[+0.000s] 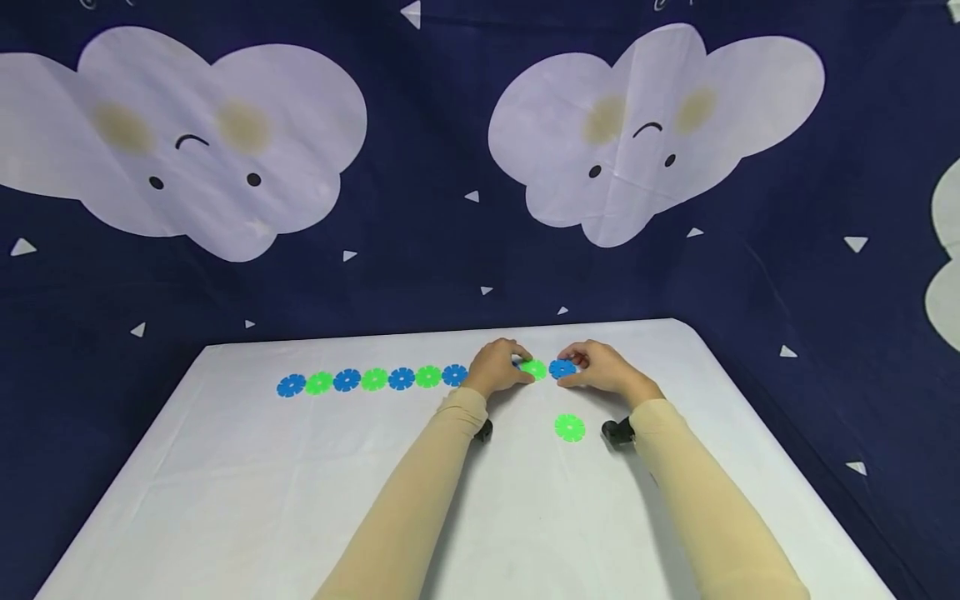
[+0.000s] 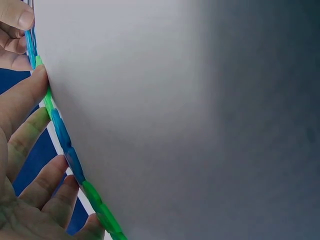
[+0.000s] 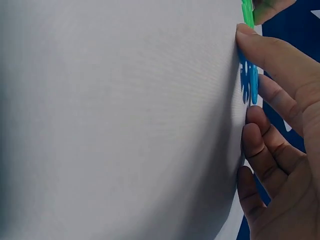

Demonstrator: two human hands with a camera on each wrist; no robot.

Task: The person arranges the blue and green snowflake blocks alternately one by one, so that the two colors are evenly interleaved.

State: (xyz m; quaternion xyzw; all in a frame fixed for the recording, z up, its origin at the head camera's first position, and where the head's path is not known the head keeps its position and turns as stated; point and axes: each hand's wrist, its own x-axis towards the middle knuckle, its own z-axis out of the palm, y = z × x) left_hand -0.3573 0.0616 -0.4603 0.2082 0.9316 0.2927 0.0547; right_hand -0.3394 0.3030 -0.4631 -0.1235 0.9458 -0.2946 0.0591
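A row of alternating blue and green notched plastic discs runs across the far part of the table, from a blue disc [image 1: 292, 385] at its left end. With thumb and forefinger my left hand [image 1: 497, 367] pinches the green disc [image 1: 534, 369] at the row's right side, hiding part of the row behind it. Just right of that, a blue disc [image 1: 562, 368] is pinched at its edges by my right hand [image 1: 602, 367]. In the right wrist view this blue disc [image 3: 254, 85] stands slightly off the tabletop. Nearer me, a single green disc [image 1: 570, 427] lies flat between the forearms.
The white-covered table [image 1: 247, 508] ends at a dark blue cloth backdrop [image 1: 427, 283] with printed clouds. Below each wrist sits a small black device, one by the left wrist [image 1: 484, 431] and one by the right [image 1: 618, 432].
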